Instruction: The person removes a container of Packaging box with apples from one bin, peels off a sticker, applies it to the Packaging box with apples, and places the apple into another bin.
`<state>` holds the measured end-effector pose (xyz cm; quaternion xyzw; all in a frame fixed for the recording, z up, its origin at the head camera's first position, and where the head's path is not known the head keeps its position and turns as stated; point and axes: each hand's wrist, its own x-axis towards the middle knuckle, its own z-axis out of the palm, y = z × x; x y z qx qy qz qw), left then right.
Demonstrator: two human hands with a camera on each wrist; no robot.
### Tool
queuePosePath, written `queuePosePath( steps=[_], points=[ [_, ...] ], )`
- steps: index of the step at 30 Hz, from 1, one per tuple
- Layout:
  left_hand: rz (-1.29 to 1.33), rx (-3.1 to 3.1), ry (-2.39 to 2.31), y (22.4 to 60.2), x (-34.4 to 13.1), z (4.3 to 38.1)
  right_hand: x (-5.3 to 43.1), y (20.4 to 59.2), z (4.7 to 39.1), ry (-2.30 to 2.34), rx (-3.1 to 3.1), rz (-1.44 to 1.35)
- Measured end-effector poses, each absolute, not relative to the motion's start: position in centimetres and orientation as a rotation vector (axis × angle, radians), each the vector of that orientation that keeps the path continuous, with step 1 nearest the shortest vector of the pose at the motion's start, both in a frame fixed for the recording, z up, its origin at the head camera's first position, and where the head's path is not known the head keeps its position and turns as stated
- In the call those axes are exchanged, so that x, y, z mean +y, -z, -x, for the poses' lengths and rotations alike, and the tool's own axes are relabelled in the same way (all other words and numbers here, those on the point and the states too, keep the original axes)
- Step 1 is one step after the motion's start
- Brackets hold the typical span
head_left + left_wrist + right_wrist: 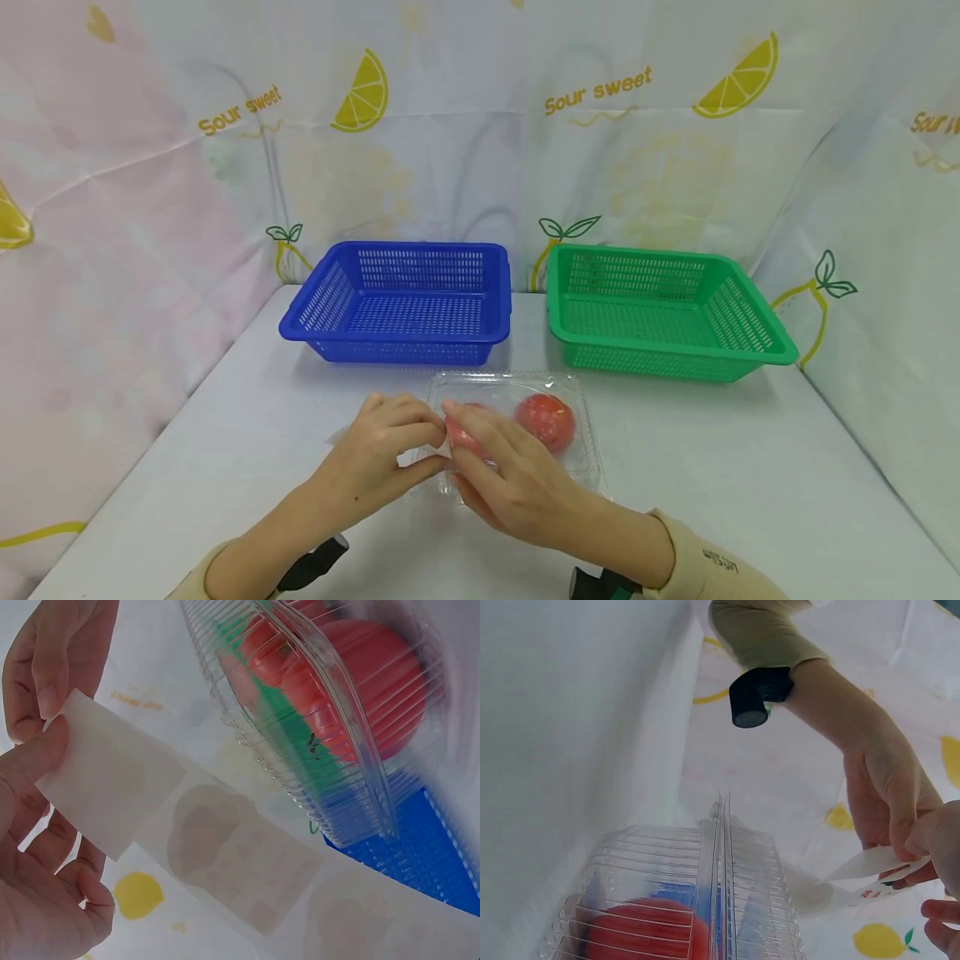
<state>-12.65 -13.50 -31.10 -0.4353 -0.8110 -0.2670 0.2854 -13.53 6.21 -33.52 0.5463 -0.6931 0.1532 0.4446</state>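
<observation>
A pale strip of sticker labels (232, 855) with printed shapes showing through hangs between both hands in the left wrist view. My left hand (382, 446) pinches it near its end. My right hand (517, 487) meets it there, thumb and fingers pinching the corner of the end label (112, 776). Behind and below the hands lies a closed clear plastic clamshell box (588, 442). One red tomato (546, 422) shows at its right side; another red tomato (461, 433) is partly hidden by my right hand.
At the back left of the white table (750, 483) stands a blue basket (405, 340), with a green basket (667, 354) to its right. A printed lemon cloth (465, 167) hangs behind them. Black wrist cameras (315, 562) sit below both forearms.
</observation>
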Motion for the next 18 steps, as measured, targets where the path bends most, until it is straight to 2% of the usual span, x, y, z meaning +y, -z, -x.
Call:
queuePosePath(
  steps=[18],
  points=[
    [1.193,-2.160,0.696,31.14,-13.57,12.47,6.44,33.65,14.15,-0.391,-1.713,-1.353]
  ],
)
